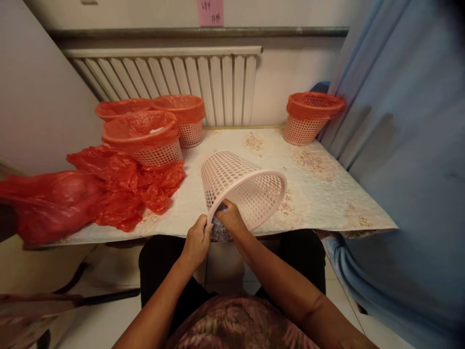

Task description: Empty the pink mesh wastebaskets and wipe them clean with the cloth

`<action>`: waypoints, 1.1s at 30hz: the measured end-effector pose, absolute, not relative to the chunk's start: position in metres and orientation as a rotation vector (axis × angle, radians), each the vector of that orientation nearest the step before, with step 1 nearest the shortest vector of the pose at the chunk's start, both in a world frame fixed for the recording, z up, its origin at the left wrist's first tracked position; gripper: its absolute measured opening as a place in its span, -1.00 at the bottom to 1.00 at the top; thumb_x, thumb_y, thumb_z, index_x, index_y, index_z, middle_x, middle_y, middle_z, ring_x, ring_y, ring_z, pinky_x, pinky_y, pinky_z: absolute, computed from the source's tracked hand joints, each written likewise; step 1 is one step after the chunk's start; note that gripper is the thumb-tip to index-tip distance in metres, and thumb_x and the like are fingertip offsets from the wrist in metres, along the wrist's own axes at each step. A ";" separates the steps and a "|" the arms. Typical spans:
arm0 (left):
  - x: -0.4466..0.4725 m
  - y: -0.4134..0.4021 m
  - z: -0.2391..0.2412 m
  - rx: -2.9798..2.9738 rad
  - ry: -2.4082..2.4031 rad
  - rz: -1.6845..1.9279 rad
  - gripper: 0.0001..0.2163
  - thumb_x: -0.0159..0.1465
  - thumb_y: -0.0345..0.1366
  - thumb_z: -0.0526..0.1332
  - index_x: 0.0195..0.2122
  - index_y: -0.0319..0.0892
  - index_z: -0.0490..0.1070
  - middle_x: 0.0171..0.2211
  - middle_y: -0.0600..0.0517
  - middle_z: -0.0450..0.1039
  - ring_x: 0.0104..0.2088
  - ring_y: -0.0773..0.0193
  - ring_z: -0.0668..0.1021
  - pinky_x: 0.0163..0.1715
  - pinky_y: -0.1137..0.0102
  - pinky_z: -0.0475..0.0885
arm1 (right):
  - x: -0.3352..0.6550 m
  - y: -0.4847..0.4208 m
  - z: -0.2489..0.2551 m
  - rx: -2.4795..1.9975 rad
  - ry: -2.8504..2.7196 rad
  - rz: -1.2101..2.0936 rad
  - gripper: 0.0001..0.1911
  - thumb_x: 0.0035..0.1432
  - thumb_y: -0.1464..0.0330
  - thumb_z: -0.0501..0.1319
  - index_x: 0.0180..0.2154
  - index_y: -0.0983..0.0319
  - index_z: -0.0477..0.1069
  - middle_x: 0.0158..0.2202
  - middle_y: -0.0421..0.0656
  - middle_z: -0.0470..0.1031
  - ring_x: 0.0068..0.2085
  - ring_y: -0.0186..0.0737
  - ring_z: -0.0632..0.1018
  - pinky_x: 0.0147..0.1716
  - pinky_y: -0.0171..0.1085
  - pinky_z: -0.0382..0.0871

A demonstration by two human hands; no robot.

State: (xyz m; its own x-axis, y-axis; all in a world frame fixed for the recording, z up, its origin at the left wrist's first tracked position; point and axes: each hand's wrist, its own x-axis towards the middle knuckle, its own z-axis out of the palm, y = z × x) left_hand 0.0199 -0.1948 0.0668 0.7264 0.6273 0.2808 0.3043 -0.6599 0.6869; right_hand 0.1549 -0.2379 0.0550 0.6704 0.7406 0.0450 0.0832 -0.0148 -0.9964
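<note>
A pink plastic mesh basket (240, 186) lies tilted on its side at the table's near edge, its open mouth facing me. My left hand (196, 240) is closed on the near rim of the basket. My right hand (230, 219) is closed on a small crumpled grey thing (220, 231) held against the same rim; I cannot make out what it is. Both hands touch at the rim.
Three mesh baskets lined with red bags (145, 133) stand at the back left, and one more (308, 116) at the back right. A heap of loose red plastic bags (109, 189) spreads over the table's left side. A blue curtain (407, 145) hangs right; a radiator (203, 77) behind.
</note>
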 end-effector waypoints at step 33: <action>0.021 -0.221 -0.022 1.927 0.802 0.628 -0.70 0.12 -0.10 0.15 -0.22 -0.19 0.34 -0.26 -0.11 0.53 -0.27 0.11 0.55 -0.19 0.22 0.43 | 0.221 -0.297 -0.007 -2.504 -1.483 -0.082 -0.63 0.27 0.41 -0.02 0.01 0.08 0.43 0.01 -0.02 0.36 0.00 -0.06 0.30 -0.13 -0.21 0.30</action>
State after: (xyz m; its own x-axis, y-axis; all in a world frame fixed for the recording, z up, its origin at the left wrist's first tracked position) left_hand 0.0208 -0.2211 -0.0220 0.6566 0.7478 0.0988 0.2748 -0.3591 0.8920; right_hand 0.2205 -0.2970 -0.0072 0.4861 0.8584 0.1639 0.8712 -0.4612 -0.1681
